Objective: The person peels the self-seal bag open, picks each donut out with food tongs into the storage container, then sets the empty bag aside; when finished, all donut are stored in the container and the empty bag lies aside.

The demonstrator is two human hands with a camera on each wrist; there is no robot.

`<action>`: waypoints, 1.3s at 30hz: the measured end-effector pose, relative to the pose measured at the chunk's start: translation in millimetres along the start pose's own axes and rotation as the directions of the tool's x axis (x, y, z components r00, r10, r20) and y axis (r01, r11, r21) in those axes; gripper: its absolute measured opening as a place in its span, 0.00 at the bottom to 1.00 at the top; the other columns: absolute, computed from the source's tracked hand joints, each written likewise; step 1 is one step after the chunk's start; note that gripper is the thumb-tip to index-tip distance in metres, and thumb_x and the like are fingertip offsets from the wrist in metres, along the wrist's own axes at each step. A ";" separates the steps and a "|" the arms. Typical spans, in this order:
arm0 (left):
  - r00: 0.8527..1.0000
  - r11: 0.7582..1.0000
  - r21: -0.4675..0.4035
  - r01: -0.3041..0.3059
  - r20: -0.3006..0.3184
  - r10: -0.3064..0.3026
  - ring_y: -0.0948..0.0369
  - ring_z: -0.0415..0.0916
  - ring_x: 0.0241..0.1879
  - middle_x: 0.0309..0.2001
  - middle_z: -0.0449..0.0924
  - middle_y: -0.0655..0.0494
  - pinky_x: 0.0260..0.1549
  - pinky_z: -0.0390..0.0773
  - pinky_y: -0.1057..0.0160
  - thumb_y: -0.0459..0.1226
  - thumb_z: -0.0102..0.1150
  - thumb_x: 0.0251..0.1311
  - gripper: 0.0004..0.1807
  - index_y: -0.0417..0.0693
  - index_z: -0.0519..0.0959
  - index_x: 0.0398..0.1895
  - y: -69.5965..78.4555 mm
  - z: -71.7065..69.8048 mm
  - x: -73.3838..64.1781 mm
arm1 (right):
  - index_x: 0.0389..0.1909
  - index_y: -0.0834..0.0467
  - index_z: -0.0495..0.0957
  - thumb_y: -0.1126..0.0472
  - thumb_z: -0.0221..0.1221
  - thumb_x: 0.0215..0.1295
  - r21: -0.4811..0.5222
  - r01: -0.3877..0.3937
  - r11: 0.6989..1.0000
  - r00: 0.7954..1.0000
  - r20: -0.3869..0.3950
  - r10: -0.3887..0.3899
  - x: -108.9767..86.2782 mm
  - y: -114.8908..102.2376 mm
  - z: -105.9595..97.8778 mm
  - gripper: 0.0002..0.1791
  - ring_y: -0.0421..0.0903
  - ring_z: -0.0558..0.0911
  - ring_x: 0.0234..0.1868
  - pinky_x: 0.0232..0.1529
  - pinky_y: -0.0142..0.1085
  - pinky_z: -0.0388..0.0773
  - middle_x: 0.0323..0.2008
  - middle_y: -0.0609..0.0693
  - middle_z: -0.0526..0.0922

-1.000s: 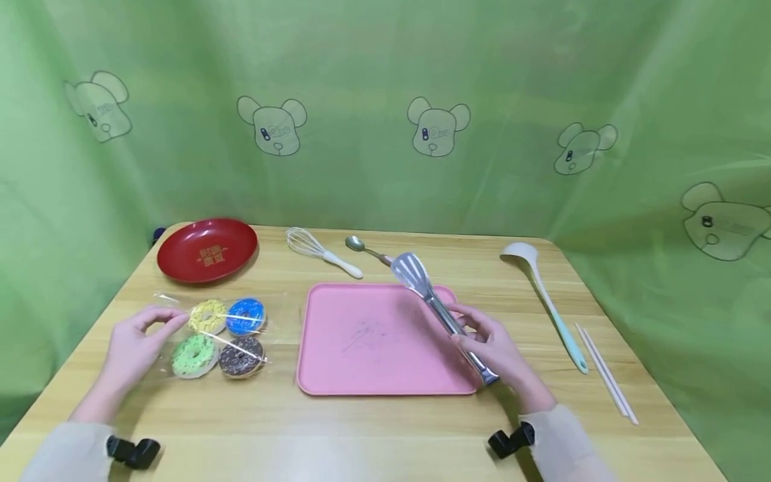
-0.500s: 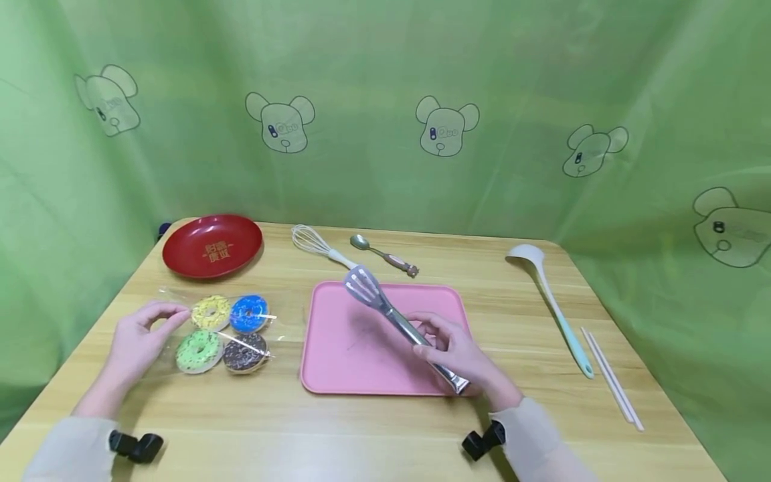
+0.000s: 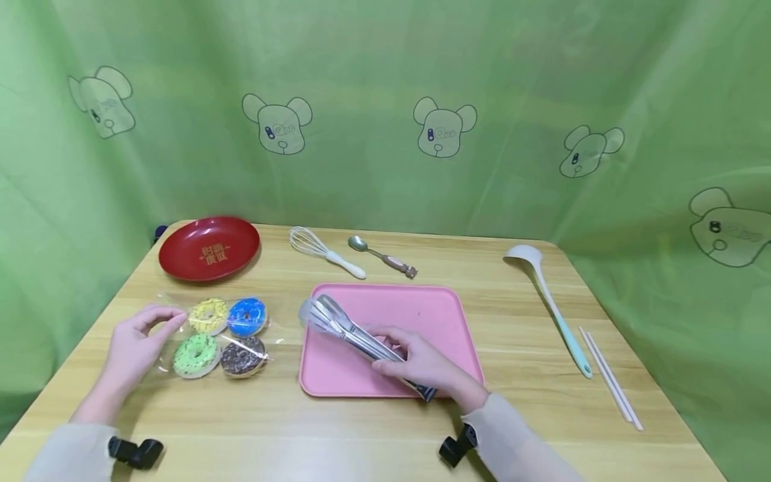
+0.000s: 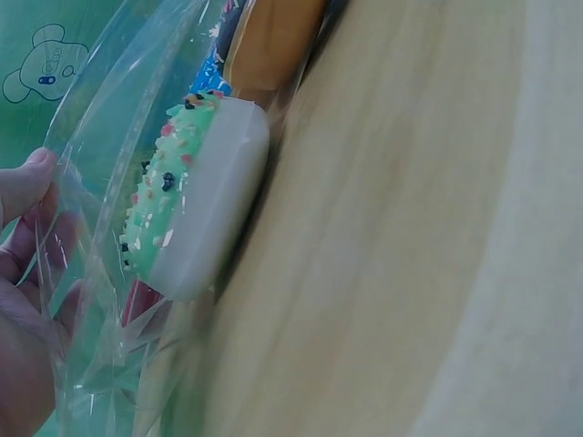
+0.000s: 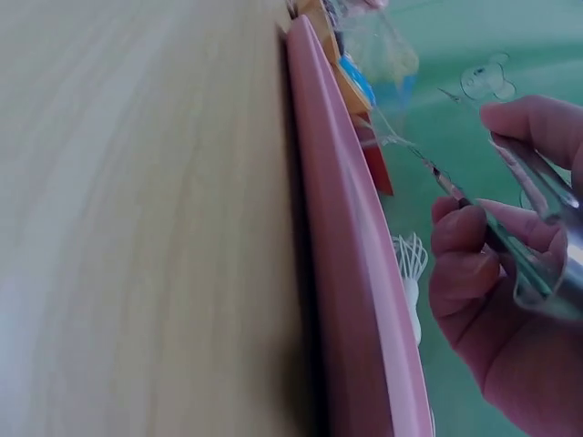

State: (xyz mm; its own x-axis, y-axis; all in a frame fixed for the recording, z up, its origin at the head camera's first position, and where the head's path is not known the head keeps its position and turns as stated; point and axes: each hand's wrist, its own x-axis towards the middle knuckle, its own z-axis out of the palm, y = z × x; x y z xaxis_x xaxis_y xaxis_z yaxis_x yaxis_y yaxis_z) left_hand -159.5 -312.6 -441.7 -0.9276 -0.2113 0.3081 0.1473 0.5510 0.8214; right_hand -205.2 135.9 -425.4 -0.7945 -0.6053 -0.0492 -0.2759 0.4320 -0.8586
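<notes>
My left hand (image 3: pixel 141 338) pinches the edge of a clear plastic bag (image 4: pixel 100 300) at the table's left. Inside lie toy donuts: a yellow one (image 3: pixel 208 316), a blue one (image 3: pixel 247 316), a green one (image 3: pixel 197 355) and a dark brown one (image 3: pixel 243 356). In my right hand (image 3: pixel 415 361) I grip metal tongs (image 3: pixel 364 340) by the middle, tilted over the pink tray (image 3: pixel 415 304), with the slotted head pointing left toward the bag. The right wrist view shows fingers and thumb on the two tong arms (image 5: pixel 533 182), which stand apart.
Behind the bag sits a red plate (image 3: pixel 181 251). A white whisk (image 3: pixel 328 254) and a spoon (image 3: pixel 385 257) lie beyond the tray. To the right are a ladle (image 3: pixel 551 304) with a light blue handle and a pair of white chopsticks (image 3: pixel 611 379). A green curtain (image 3: pixel 367 187) hangs behind.
My right hand has carried the tongs leftward across the tray, from its right side to its left part, and lower. The left hand stays on the bag.
</notes>
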 end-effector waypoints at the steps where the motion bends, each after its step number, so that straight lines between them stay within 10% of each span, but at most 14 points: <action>1: 1.000 1.000 0.000 0.000 -0.001 0.000 0.77 0.69 0.43 0.38 0.77 0.72 0.42 0.67 0.82 0.42 0.59 0.61 0.16 0.37 0.78 0.44 0.0 0.4 0.0 | 0.62 0.47 0.68 0.51 0.64 0.56 -0.002 0.012 1.000 1.000 0.009 -0.012 1.3 -1.0 2.1 0.31 0.46 0.74 0.40 0.40 0.38 0.73 0.47 0.51 0.76; 7: 1.000 1.000 0.005 0.006 -0.002 -0.006 0.77 0.69 0.43 0.38 0.77 0.72 0.42 0.68 0.82 0.42 0.59 0.61 0.17 0.36 0.78 0.44 0.7 1.3 0.3 | 0.58 0.43 0.71 0.51 0.64 0.56 0.005 0.003 1.000 0.998 0.056 -0.003 10.0 -4.1 14.2 0.27 0.47 0.69 0.54 0.57 0.46 0.62 0.61 0.49 0.68; 16: 1.000 1.000 0.012 0.019 -0.004 -0.019 0.76 0.69 0.42 0.38 0.77 0.71 0.41 0.68 0.81 0.43 0.59 0.61 0.17 0.37 0.78 0.45 3.0 -0.7 0.6 | 0.55 0.40 0.73 0.48 0.63 0.55 -0.117 -0.028 0.993 0.994 0.102 0.040 34.2 -15.1 26.6 0.24 0.43 0.71 0.39 0.41 0.39 0.69 0.38 0.42 0.74; 39: 0.999 1.000 -0.011 -0.021 -0.039 0.021 0.80 0.68 0.44 0.36 0.76 0.70 0.44 0.64 0.84 0.40 0.56 0.63 0.14 0.36 0.77 0.41 0.4 6.1 2.7 | 0.54 0.47 0.74 0.54 0.64 0.56 0.019 -0.064 0.998 0.992 0.114 0.061 38.5 -7.2 23.3 0.22 0.44 0.74 0.24 0.21 0.39 0.77 0.36 0.52 0.73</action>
State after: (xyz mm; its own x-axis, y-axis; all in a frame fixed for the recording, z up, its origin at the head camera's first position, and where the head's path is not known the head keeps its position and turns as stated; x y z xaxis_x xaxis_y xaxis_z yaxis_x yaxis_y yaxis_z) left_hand -164.0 -308.0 -443.4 -0.9102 -0.2312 0.3435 0.1706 0.5466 0.8198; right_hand -221.2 93.9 -432.9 -0.7430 -0.6501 -0.1593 -0.2148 0.4570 -0.8631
